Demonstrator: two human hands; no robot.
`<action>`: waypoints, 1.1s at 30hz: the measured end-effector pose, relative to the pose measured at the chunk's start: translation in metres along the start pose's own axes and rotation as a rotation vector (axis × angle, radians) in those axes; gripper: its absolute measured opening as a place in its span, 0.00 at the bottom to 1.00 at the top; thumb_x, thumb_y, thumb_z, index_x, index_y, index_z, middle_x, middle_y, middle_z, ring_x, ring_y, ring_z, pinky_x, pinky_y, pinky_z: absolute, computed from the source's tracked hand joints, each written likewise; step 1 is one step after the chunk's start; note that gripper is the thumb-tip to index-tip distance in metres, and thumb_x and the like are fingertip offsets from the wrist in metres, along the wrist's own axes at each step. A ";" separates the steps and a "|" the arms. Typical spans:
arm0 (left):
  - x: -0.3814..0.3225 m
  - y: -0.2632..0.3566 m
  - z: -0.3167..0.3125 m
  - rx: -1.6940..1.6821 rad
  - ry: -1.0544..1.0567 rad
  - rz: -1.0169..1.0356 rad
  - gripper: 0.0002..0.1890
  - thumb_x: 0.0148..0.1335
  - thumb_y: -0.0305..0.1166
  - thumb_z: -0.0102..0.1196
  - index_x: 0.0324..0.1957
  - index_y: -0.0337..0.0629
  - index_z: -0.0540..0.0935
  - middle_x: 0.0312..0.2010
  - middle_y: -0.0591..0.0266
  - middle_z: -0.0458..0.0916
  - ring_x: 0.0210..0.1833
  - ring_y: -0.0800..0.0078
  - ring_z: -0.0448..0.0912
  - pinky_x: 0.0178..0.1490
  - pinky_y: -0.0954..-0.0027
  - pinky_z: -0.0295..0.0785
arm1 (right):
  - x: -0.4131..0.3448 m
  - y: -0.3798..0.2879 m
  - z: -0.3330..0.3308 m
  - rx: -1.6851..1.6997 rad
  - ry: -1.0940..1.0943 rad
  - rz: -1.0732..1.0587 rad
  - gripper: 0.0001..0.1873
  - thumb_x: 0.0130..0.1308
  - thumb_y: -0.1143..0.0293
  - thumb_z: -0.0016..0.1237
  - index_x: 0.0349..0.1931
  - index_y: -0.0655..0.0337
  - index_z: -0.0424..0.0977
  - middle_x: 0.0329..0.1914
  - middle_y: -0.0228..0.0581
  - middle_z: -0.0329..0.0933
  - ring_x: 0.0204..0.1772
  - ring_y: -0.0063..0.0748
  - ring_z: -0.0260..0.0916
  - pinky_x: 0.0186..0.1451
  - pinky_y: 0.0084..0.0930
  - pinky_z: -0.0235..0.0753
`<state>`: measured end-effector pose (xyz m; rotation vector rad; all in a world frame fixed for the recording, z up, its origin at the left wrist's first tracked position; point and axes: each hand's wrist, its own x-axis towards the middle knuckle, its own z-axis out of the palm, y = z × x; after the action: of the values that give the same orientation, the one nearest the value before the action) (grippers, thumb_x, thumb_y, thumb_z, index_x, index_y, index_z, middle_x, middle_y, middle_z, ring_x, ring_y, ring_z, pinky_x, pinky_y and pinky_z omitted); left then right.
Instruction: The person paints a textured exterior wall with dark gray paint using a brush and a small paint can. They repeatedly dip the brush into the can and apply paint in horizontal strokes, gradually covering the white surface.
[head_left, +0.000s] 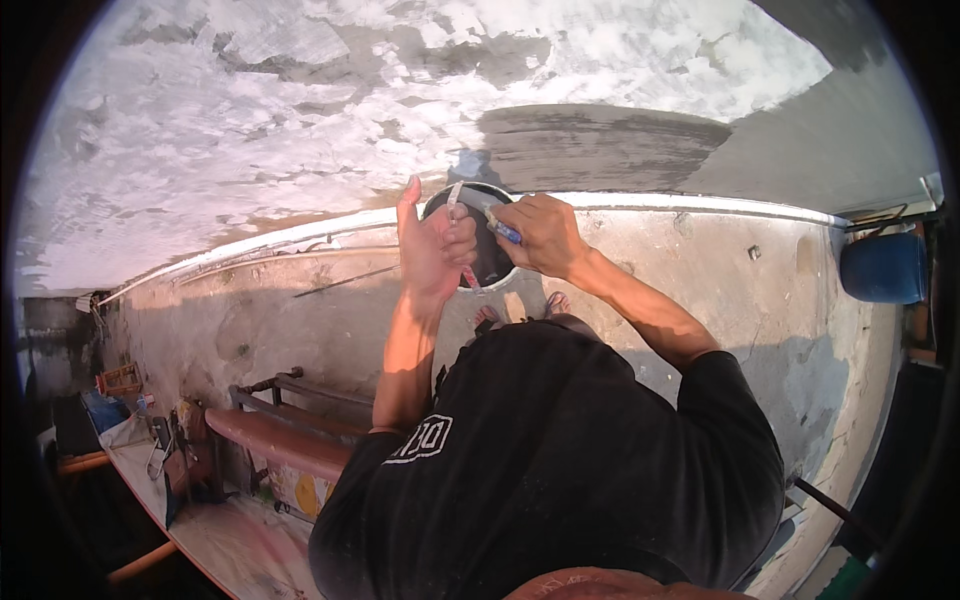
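My left hand (436, 251) grips a pale strap-like handle (471, 279) with red on it, its thumb pointing up. This strap crosses the mouth of a round bucket (501, 283), which has a pale rim and a dark inside. In my right hand (546, 234) is a hand tool with a blue handle (508, 233), held over the bucket's right side. My fingers hide part of the tool, so its exact kind is unclear. Beyond the bucket rises a wall (315, 105) with patchy white coating over grey and a darker streaked area (600, 146).
My sandalled feet (556, 302) stand on the concrete floor (637, 315) just behind the bucket. To the left is a reddish bench (285, 442) with dark metal rails (300, 405). A blue plastic container (883, 268) lies at the far right. A pale ledge (675, 201) runs along the wall's foot.
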<state>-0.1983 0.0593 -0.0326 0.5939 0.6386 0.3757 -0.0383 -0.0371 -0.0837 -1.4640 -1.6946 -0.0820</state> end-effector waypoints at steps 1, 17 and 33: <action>0.001 0.000 0.004 0.015 0.038 0.034 0.35 0.63 0.74 0.34 0.28 0.50 0.68 0.15 0.79 0.54 0.15 0.86 0.49 0.21 0.79 0.44 | 0.002 0.003 -0.003 0.064 -0.005 0.087 0.08 0.50 0.72 0.59 0.32 0.60 0.81 0.21 0.40 0.76 0.26 0.45 0.75 0.32 0.37 0.73; 0.032 -0.001 0.015 -0.028 0.055 0.099 0.40 0.57 0.79 0.36 0.25 0.47 0.71 0.14 0.78 0.57 0.15 0.85 0.51 0.21 0.78 0.45 | 0.008 0.039 -0.016 0.219 -0.050 0.230 0.11 0.55 0.70 0.64 0.38 0.62 0.85 0.28 0.45 0.82 0.26 0.39 0.77 0.31 0.31 0.74; 0.036 0.049 -0.113 0.000 0.175 -0.014 0.39 0.54 0.80 0.39 0.23 0.49 0.69 0.11 0.77 0.56 0.13 0.82 0.51 0.20 0.76 0.46 | 0.162 0.053 -0.032 0.722 0.748 0.339 0.13 0.63 0.77 0.56 0.47 0.73 0.81 0.33 0.37 0.84 0.36 0.21 0.78 0.41 0.17 0.76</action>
<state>-0.2523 0.1598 -0.0914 0.5602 0.8101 0.4169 0.0344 0.0862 0.0134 -0.9596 -0.7304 0.1417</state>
